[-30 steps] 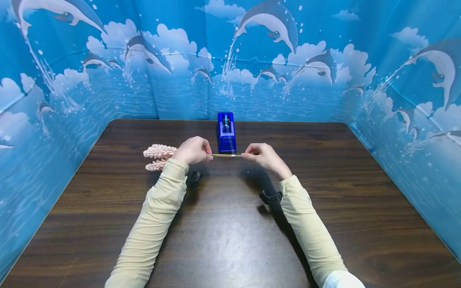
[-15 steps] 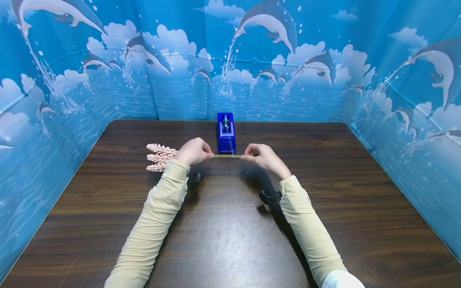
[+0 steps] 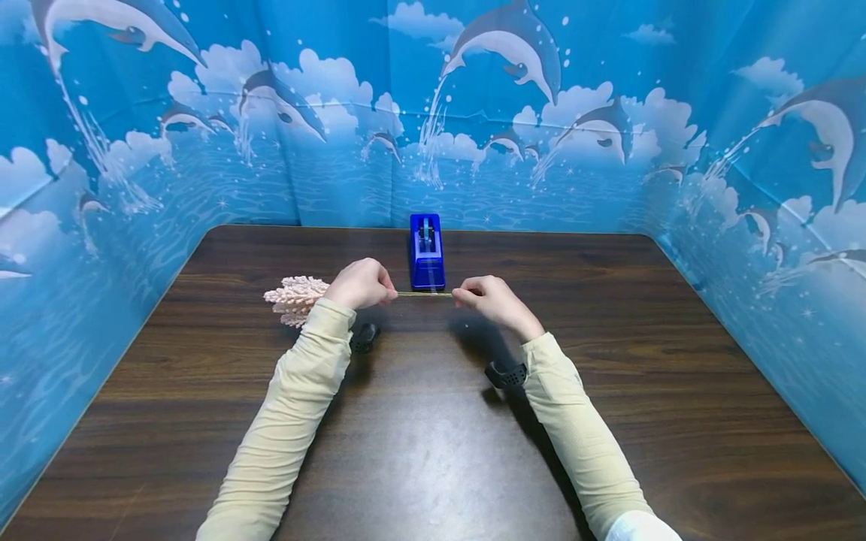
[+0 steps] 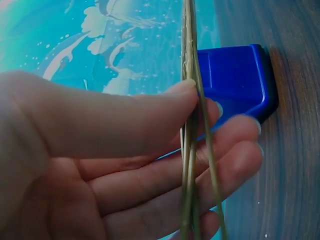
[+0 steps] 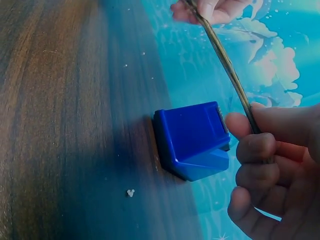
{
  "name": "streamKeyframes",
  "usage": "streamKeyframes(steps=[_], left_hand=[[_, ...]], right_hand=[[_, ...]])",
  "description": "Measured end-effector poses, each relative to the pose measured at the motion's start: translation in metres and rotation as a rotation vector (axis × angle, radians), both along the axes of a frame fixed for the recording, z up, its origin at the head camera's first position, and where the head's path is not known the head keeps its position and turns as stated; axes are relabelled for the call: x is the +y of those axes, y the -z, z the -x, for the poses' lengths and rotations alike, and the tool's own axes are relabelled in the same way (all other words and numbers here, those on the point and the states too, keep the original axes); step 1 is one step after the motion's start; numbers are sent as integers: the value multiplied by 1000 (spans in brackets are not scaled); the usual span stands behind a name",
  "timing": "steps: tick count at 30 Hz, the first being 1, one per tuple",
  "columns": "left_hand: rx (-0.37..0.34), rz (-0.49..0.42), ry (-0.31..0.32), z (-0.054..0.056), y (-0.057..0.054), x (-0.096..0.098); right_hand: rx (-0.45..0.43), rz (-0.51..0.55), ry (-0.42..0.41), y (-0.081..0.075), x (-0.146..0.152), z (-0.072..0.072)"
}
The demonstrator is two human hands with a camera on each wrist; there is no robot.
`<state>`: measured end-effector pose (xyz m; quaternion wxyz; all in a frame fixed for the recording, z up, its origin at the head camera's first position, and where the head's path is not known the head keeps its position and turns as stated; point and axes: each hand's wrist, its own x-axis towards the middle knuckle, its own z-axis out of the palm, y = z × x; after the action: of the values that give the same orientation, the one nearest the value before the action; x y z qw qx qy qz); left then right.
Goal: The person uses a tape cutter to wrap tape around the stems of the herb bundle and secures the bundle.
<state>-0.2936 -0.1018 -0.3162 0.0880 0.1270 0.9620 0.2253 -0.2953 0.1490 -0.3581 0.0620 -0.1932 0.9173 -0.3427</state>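
Note:
A bunch of dried flowers on thin stems stretches between both hands in front of a blue tape dispenser (image 3: 427, 259). Pale pink flower heads (image 3: 298, 297) stick out to the left, past the left hand (image 3: 361, 285). That hand pinches the greenish-brown stems (image 4: 189, 60) between thumb and fingers; several stems fan apart below the thumb in the left wrist view. At the other end the right hand (image 3: 494, 300) pinches the stems, its other fingers curled. In the right wrist view the stems (image 5: 227, 65) lie close together. A clear strip of tape seems to run from the dispenser to the stems.
Small white crumbs (image 5: 130, 192) lie on the dark wooden table (image 3: 433, 436) near the dispenser. A blue curtain with dolphins (image 3: 433, 113) hangs behind the table and along both sides. Black bands (image 3: 506, 373) are at the wrists.
The flower heads have turned and bunched differently at the left, as the stems rotate between the fingers. Both hands stay in nearly the same place.

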Motion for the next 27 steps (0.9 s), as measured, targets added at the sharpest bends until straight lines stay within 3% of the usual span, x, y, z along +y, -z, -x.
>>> streamKeyframes(steps=[6,14,27], left_hand=[[-19,-37,-14,2,0,0],[12,-42,-13,3,2,2],[21,-23,8,1,5,6]], right_hand=[[48,15,49,-1,-1,0],[32,33,55,-3,-2,-1],[152,28,76,1,-3,-2]])
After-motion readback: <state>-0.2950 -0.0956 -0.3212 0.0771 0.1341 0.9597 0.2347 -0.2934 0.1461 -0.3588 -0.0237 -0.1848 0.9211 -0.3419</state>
